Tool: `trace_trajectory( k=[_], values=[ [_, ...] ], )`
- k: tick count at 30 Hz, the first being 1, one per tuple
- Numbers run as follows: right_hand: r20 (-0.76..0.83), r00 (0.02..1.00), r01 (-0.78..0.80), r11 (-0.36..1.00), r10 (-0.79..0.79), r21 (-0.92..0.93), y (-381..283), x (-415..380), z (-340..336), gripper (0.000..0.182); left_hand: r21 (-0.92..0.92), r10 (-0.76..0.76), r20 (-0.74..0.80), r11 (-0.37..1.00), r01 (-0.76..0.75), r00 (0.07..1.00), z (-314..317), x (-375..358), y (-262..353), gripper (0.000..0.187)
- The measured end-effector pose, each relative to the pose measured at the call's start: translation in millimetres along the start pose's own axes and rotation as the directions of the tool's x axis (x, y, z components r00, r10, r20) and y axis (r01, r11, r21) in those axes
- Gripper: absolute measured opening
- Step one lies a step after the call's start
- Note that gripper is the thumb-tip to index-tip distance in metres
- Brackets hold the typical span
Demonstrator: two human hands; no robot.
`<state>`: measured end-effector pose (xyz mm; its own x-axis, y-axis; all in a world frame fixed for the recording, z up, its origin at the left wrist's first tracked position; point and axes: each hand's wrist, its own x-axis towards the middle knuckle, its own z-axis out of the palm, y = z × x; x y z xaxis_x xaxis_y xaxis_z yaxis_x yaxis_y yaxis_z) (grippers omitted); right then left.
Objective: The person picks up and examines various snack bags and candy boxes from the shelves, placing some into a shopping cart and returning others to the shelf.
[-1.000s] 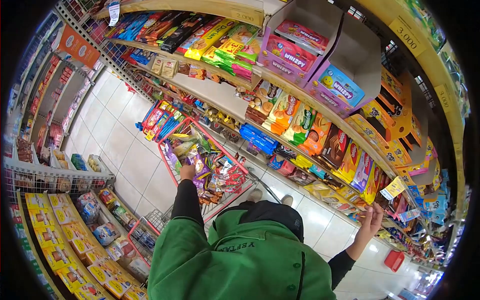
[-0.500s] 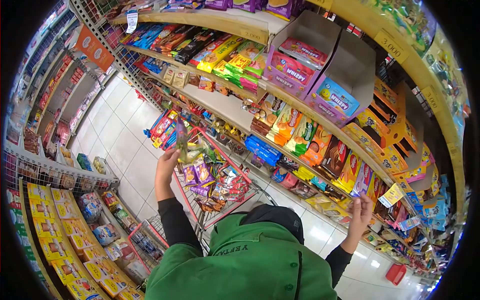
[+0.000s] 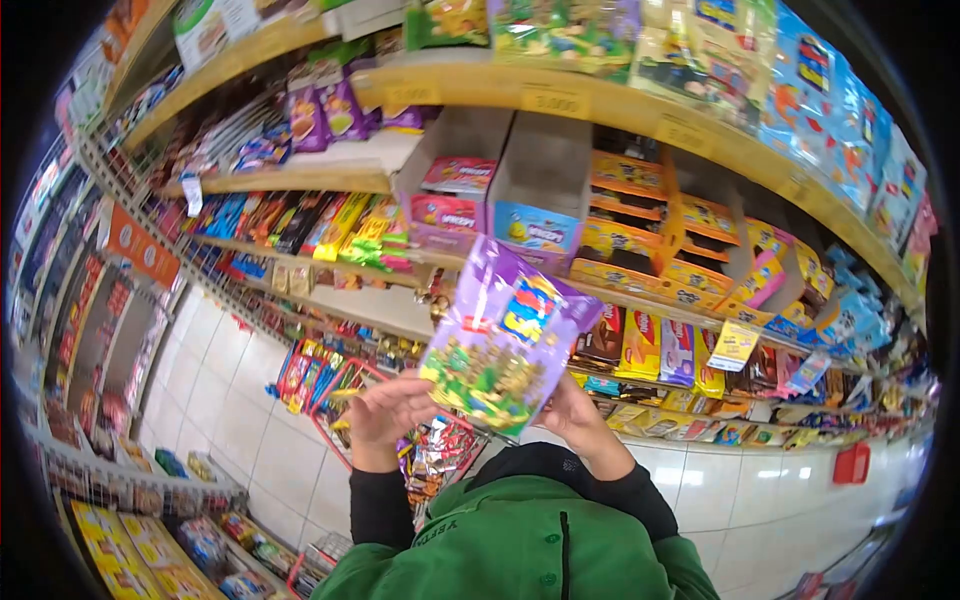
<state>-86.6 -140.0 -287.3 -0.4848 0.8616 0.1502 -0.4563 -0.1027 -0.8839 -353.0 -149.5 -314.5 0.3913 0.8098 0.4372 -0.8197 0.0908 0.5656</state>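
Observation:
In front of my chest is a purple snack bag (image 3: 510, 340), its printed face with a blue, red and yellow logo toward me. My right hand (image 3: 582, 425) grips the bag at its lower right edge, the fingers partly hidden behind it. At the lower left edge, my left hand (image 3: 388, 412) has its fingers stretched out, the tips right at the bag. Below the hands stands a shopping cart (image 3: 330, 430) with a red rim, holding colourful packs (image 3: 438, 448), partly covered by my left hand.
Ahead, shelves hold open display boxes (image 3: 540, 190), orange snack boxes (image 3: 625, 245) and wafer packs (image 3: 640, 345). Larger bags (image 3: 565, 35) line the top shelf. An orange sign (image 3: 140, 245) hangs at left. A red basket (image 3: 852, 463) is on the tiled floor (image 3: 740, 490) at right.
The bag that my left hand held over the cart is now before my chest, in my right hand. My right hand has come in from the shelf side; the view has swung right.

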Motion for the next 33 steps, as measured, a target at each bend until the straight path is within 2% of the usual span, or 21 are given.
trace_trajectory(
  k=[1,2,3,6,7,8,9,12,13,17,20,21,25,28,29,31,33],
  values=[
    [-0.068,0.994,0.09,0.996,-0.089,0.018,1.7,2.5,-1.2,0.059,-0.049,-0.051,0.055,0.997,0.053,0.997,1.8,7.5,-8.5,0.087],
    [-0.134,0.976,0.179,0.983,-0.173,0.031,1.4,5.3,-1.8,0.061,-0.019,-0.124,0.047,0.992,0.125,0.991,0.0,9.0,-15.8,0.088],
    [-0.216,0.954,0.238,0.965,-0.21,0.114,-9.6,9.0,2.1,0.049,-0.019,-0.16,0.044,0.987,0.161,0.986,4.1,12.0,-21.9,0.089],
    [-0.456,0.854,0.314,0.947,-0.249,0.071,-19.3,10.2,-11.3,0.033,0.015,-0.255,0.053,0.967,0.255,0.965,9.2,15.0,-30.3,0.09],
    [-0.536,0.807,0.344,0.935,-0.248,0.085,-28.3,11.9,-8.4,0.017,0.03,-0.269,0.057,0.963,0.268,0.961,10.3,14.7,-31.5,0.089],
    [-0.532,0.801,0.341,0.94,-0.274,0.03,-29.6,10.5,-11.2,0.016,0.046,-0.282,0.06,0.959,0.28,0.957,12.0,16.4,-32.2,0.088],
    [-0.526,0.797,0.334,0.942,-0.297,-0.025,-30.8,7.8,-15.8,0.015,0.044,-0.269,0.038,0.963,0.267,0.962,20.6,20.1,-31.3,0.078],
    [-0.52,0.784,0.297,0.94,-0.34,-0.167,-34.3,5.2,-13.5,0.013,0.182,-0.318,-0.097,0.926,0.331,0.943,8.8,23.6,-28.9,0.066],
    [-0.508,0.795,0.279,0.943,-0.332,-0.18,-34.0,4.2,-11.9,0.013,0.243,-0.28,-0.256,0.908,0.342,0.925,7.7,26.2,-29.1,0.054],
    [-0.436,0.843,0.209,0.939,-0.315,-0.274,-26.1,0.8,-12.0,0.015,0.36,-0.145,-0.287,0.9,0.246,0.947,46.1,56.4,-41.8,0.054],
    [-0.432,0.842,0.209,0.934,-0.322,-0.289,-26.3,3.1,-6.0,0.017,0.494,-0.235,-0.365,0.771,0.401,0.901,58.6,61.2,-60.3,0.059],
    [-0.443,0.831,0.218,0.93,-0.336,-0.297,-24.4,4.9,-6.7,0.017,0.442,-0.296,-0.377,0.776,0.451,0.878,60.4,62.9,-65.7,0.058],
    [-0.492,0.81,0.197,0.938,-0.319,-0.284,-29.1,4.4,-8.9,0.015,0.408,-0.379,-0.379,0.751,0.52,0.844,63.6,61.4,-79.7,0.047],
    [-0.417,0.887,0.095,0.962,-0.199,-0.257,-29.0,-3.8,-21.2,0.019,0.276,-0.359,-0.45,0.815,0.509,0.818,64.4,59.8,-81.0,0.043],
    [-0.356,0.913,0.109,0.962,-0.196,-0.251,-29.5,-4.2,-20.9,0.024,0.229,-0.351,-0.465,0.839,0.494,0.813,61.6,59.0,-80.1,0.043],
    [-0.297,0.95,0.032,0.972,-0.102,-0.231,-31.3,-13.6,-24.2,0.033,-0.022,-0.381,-0.472,0.906,0.422,0.795,64.4,59.2,-72.5,0.045],
    [-0.279,0.96,-0.058,0.979,0.001,-0.197,-43.2,-24.3,-20.4,0.038,-0.23,-0.451,-0.473,0.893,0.388,0.757,77.9,63.3,-52.3,0.049]
  ],
)
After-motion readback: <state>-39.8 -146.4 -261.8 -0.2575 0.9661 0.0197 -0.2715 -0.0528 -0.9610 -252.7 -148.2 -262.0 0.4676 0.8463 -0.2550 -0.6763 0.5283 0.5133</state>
